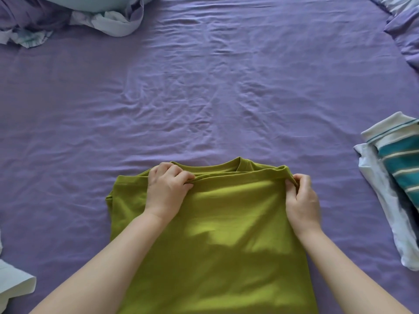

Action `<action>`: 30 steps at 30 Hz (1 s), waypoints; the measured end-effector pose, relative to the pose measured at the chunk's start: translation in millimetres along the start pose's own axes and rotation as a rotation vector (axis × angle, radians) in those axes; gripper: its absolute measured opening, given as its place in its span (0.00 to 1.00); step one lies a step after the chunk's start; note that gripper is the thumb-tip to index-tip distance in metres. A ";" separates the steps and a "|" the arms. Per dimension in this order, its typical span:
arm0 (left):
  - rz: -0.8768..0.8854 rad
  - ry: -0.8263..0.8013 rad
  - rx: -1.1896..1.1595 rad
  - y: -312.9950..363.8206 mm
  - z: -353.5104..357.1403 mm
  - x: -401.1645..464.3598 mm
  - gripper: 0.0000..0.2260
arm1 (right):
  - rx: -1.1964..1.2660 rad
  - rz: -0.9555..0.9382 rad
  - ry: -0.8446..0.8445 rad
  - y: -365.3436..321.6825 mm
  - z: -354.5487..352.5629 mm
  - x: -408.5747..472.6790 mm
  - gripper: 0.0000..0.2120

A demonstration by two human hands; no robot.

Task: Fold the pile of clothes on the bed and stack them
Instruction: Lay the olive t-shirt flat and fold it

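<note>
The green T-shirt (215, 234) lies flat on the purple bed (204, 87) in the lower centre of the frame, its long axis running from the bottom edge up to the neckline near mid-frame. The lower hem has been brought up and sits just below the collar. The left hand (166, 189) pinches that doubled edge at its left corner, fingers curled over the fabric; the right hand (301, 198) pinches the right corner the same way. Both hands sit at the same height in the frame, one at each end of the hem, so the edge runs straight across between them and parallel to the collar. The coming move probably turns on keeping that line square to the shirt's length. A striped folded garment (399, 168) rests at the right edge, nearer the right hand, likely the stack. Loose clothes (108, 21) lie at upper left.
</note>
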State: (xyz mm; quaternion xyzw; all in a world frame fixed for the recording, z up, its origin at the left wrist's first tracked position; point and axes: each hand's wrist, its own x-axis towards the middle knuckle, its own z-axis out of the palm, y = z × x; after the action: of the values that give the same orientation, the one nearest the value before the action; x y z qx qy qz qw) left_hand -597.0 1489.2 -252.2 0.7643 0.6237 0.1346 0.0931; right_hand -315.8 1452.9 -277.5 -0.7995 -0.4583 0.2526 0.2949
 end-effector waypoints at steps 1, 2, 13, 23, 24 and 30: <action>0.026 0.046 0.010 -1.2 -1.3 0.4 0.08 | 0.002 0.006 0.022 -1.9 0.4 -1.5 0.07; 0.029 0.091 0.016 -2.6 -2.5 0.7 0.06 | 0.002 0.005 0.053 -3.4 0.5 -2.8 0.08; -0.165 0.073 0.060 37.5 18.2 -17.7 0.15 | -0.219 -0.017 0.128 -9.2 -0.6 -2.0 0.18; 0.022 -0.523 0.178 75.8 57.1 -52.8 0.29 | 0.051 0.261 -0.176 11.4 -29.1 -70.5 0.28; 0.000 -0.553 0.144 79.1 50.6 -49.8 0.29 | 0.147 0.285 -0.238 5.5 -33.6 -69.7 0.26; -0.522 -0.458 -0.975 104.0 -17.6 -49.2 0.19 | 0.427 0.193 -0.537 -43.8 -47.4 -69.7 0.24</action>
State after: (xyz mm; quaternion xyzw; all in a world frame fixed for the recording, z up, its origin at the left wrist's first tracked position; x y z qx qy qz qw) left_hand -515.2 1419.4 -207.7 0.4645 0.6213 0.2096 0.5952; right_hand -340.9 1397.8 -204.3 -0.6646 -0.3786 0.5707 0.2988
